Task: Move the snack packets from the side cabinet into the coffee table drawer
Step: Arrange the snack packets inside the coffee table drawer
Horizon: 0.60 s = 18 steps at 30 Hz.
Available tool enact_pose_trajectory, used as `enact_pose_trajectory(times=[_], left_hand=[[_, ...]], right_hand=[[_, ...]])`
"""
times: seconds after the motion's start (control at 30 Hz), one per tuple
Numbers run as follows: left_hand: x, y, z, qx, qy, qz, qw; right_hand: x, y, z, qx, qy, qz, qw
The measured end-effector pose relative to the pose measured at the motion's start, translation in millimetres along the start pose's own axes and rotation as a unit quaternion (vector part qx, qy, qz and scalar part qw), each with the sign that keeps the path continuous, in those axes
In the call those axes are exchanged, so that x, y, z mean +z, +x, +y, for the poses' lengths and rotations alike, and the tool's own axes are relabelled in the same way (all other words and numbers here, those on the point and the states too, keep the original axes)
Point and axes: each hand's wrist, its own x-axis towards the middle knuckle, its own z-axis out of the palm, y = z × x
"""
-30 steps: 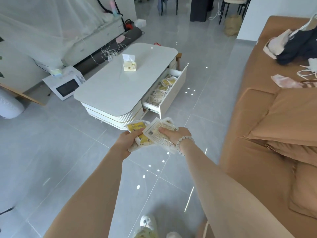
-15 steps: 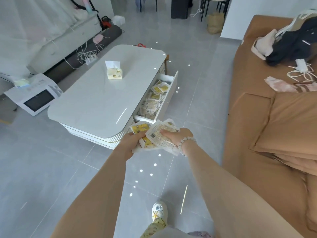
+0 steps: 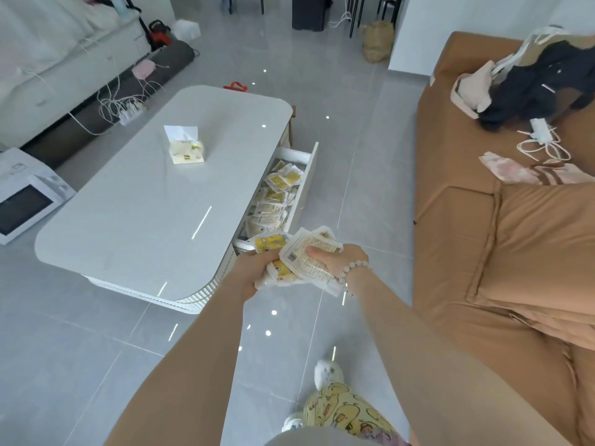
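Observation:
A bundle of white and yellow snack packets [image 3: 297, 259] is held between both my hands, just above the near end of the open drawer. My left hand [image 3: 249, 276] grips the bundle from the left and below. My right hand [image 3: 338, 257], with a bead bracelet on the wrist, presses on the top packet. The white coffee table [image 3: 154, 201] has its drawer [image 3: 307, 181] pulled out on the right side, and several similar packets [image 3: 273, 201] lie in it. The side cabinet is out of view.
A tissue pack [image 3: 185, 148] sits on the tabletop. A brown sofa [image 3: 502, 252] with bags, a charger and clothes runs along the right. A white microwave [image 3: 24, 197] and cables [image 3: 122, 104] lie on the floor at left. My foot [image 3: 326, 373] is on the grey tiles.
I have walked closer to the table, which now appears larger and nearer. The bundle in my hands has come to the near end of the open drawer. My grip is unchanged.

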Motion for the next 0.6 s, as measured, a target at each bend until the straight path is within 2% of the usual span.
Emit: enact_pose_trajectory(times=[0.17,0.33,0.6], left_hand=[[3.5,46.6,26.3,-0.010,0.007,0.005,1.000],[11.3,107.6,57.6,-0.024,0.031,0.042,0.998],[64.7,222.6,126.6,-0.044,0.015,0.016,0.999]], right_hand=[[-1.1,44.6,-24.3,0.000,-0.005,-0.010,1.000],[-6.1,105.6,-66.5,-0.008,-0.019,-0.026,0.999],[-54.2,226.0,-127.7,0.002,-0.051,-0.026,0.998]])
